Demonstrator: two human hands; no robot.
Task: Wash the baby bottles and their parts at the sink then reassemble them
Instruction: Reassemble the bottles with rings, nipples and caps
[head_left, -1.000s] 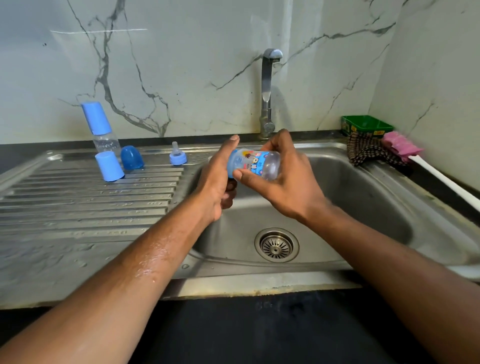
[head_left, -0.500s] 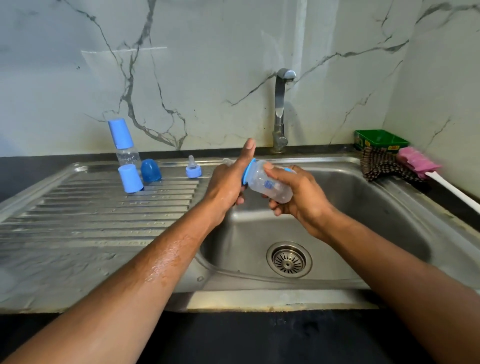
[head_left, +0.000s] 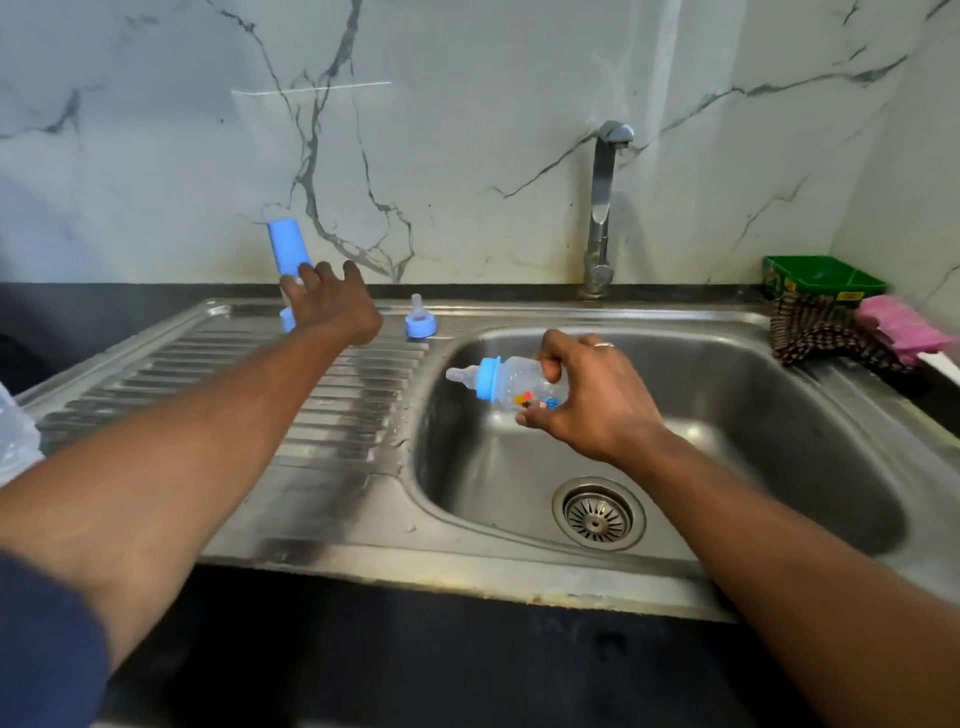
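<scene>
And now we are seeing the two hands part company: half a second ago both were working together on the small baby bottle (head_left: 519, 384) over the basin, the left palm pressing at its blue collar, and now the left hand (head_left: 332, 304) is reaching away across the ribbed drainboard (head_left: 234, 415) toward the far edge of the sink unit, where the blue caps are standing. That is telling us, in our judgement, that the teat and collar are seated and the next piece wanted is a cap. We are watching the left fingers spreading out straight, holding nothing yet, their tips arriving at the tall capped bottle (head_left: 284, 249) by the back wall, with a loose blue cap (head_left: 285, 318) peeking out just beside the knuckles; whether they are touching either, we cannot tell. A spare teat in its ring (head_left: 420, 321) is standing on the drainboard's far right corner, near the basin rim. Meanwhile the right hand (head_left: 597, 395) is gripping the small bottle by its base end, fingers curled over and thumb under, and the bottle is lying sideways above the left part of the basin (head_left: 753, 441), teat pointing left, well clear of the tap (head_left: 602, 208), which is not running.
</scene>
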